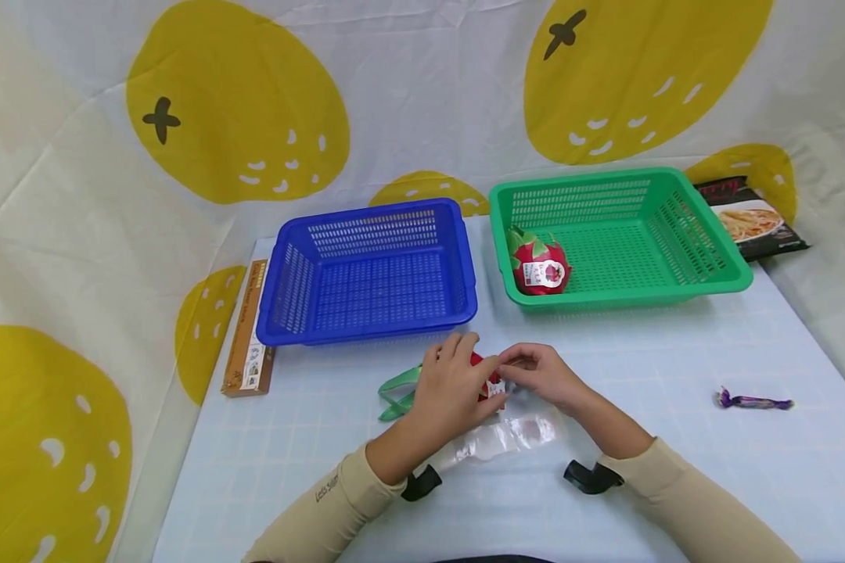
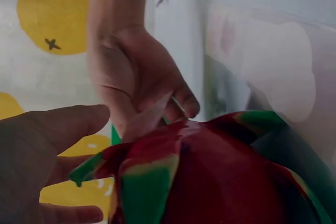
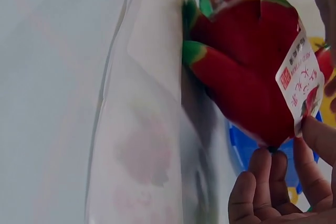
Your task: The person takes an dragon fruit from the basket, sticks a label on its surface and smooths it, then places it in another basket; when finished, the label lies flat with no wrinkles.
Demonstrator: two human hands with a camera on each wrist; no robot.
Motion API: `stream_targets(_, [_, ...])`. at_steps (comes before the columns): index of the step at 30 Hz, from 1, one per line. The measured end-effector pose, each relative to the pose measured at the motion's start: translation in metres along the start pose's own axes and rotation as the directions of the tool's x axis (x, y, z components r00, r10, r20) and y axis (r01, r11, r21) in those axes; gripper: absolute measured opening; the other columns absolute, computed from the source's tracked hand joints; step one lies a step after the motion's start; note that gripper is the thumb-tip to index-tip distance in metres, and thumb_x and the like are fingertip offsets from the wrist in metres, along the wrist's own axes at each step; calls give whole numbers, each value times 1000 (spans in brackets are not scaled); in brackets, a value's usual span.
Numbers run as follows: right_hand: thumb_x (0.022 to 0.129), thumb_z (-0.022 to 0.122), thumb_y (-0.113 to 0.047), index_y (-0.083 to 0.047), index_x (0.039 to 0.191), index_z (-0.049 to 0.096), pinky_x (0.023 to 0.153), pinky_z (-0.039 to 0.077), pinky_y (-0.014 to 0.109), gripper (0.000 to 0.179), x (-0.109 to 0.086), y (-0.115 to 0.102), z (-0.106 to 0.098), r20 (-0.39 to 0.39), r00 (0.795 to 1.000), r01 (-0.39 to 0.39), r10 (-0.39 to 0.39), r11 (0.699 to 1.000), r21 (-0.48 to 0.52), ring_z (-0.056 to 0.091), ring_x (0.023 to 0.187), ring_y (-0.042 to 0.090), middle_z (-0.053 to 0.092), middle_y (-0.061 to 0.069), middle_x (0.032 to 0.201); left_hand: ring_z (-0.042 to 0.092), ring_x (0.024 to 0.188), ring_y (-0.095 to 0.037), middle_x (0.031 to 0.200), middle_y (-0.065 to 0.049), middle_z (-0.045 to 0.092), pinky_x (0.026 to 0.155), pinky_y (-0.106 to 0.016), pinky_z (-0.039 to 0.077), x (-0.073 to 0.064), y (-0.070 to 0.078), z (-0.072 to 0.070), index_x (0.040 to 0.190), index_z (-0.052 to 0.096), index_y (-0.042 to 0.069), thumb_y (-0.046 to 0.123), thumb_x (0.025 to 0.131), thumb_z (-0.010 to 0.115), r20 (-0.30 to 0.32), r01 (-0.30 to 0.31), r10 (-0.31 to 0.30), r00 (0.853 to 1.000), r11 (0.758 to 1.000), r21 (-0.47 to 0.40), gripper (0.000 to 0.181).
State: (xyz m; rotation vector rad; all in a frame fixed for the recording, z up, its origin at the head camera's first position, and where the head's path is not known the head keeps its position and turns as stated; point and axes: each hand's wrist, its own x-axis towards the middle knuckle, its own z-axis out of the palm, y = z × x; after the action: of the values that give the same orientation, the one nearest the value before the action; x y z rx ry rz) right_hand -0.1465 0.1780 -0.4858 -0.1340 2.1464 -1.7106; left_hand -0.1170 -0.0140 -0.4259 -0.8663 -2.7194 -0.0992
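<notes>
A red dragon fruit (image 3: 247, 61) with green-tipped scales lies on the table under both hands, its long green leaves (image 1: 394, 391) pointing left. A white printed label (image 3: 299, 77) is on its side, one edge standing off the skin. The right hand (image 1: 545, 375) pinches that edge between thumb and fingers, at the fruit's right end. My left hand (image 1: 451, 387) is over the fruit with fingers spread and fairly straight, hiding most of it in the head view. In front lies a translucent strip (image 1: 500, 438) with faint pinkish patches.
A blue basket (image 1: 373, 332) stands behind the hands. The green basket (image 1: 634, 295) at back right holds another labelled dragon fruit (image 1: 541, 267). A brown box (image 1: 248, 336) lies at left, a black food packet (image 1: 753, 219) at far right, and a purple wrapped piece (image 1: 753, 401) at right.
</notes>
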Motion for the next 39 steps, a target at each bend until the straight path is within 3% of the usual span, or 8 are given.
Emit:
stream_targets(3, [89, 66, -17, 5, 107, 62, 73, 53, 34, 29, -1, -1, 1, 11, 1000, 7, -7, 1000, 3, 64, 84, 26, 68, 12, 97, 48, 115, -26, 121, -5, 54, 87, -46, 45, 2, -2, 5, 108, 69, 31, 61, 73, 68, 75, -5, 4, 997, 1000, 24, 46])
stream_targets(7, [90, 64, -17, 6, 105, 61, 73, 53, 35, 28, 0, -4, 3, 11, 1000, 11, -11, 1000, -2, 62, 84, 30, 67, 13, 96, 50, 114, -26, 122, -4, 54, 89, -48, 45, 2, -3, 8, 104, 70, 29, 59, 73, 69, 109, 0, -5, 994, 999, 42, 43])
stream_targets(11, [89, 65, -16, 5, 105, 61, 74, 54, 33, 27, -1, -3, 3, 14, 1000, 23, -23, 1000, -2, 64, 86, 25, 66, 15, 99, 50, 113, -25, 123, -3, 54, 91, -48, 44, 3, -3, 8, 110, 68, 30, 60, 73, 68, 163, 9, -17, 986, 999, 52, 47])
stream_targets(18, [78, 77, -15, -1, 109, 60, 78, 54, 26, 38, -6, 0, 1, 55, 989, 139, -135, 988, -66, 65, 94, 24, 63, 15, 109, 50, 113, -24, 122, -2, 56, 91, -47, 44, 2, -4, 7, 118, 63, 31, 59, 74, 67, 217, 11, -28, 976, 997, 79, 52])
stream_targets(23, [74, 81, -16, -7, 109, 59, 79, 53, 34, 42, -8, 2, 4, 41, 971, 239, -235, 958, -160, 64, 92, 23, 61, 9, 108, 51, 108, -23, 116, 1, 59, 86, -44, 44, 2, -4, 8, 120, 62, 30, 58, 75, 65, 218, 6, -26, 976, 996, 94, 53])
stream_targets(29, [68, 84, -14, -10, 108, 56, 78, 52, 43, 49, -10, 4, 10, 26, 936, 343, -351, 890, -300, 63, 92, 21, 59, 3, 105, 49, 113, -23, 120, 0, 57, 83, -42, 44, 0, -6, 12, 123, 61, 25, 61, 71, 65, 190, 19, -40, 981, 994, 112, 64])
stream_targets(35, [67, 85, -17, -11, 115, 53, 79, 52, 41, 58, -12, 2, 15, 43, 935, 336, -352, 840, -426, 60, 92, 16, 56, 3, 109, 49, 110, -23, 118, -1, 57, 80, -42, 45, -1, -8, 16, 126, 58, 24, 64, 69, 65, 193, 5, -27, 981, 994, 113, 70])
stream_targets(39, [70, 84, -18, -11, 119, 51, 81, 51, 41, 59, -13, 1, 14, 84, 938, 336, -335, 829, -447, 58, 94, 16, 54, 5, 112, 50, 103, -22, 111, -2, 56, 74, -39, 45, -1, -9, 16, 123, 58, 24, 69, 72, 59, 194, -21, 3, 981, 996, 90, 68])
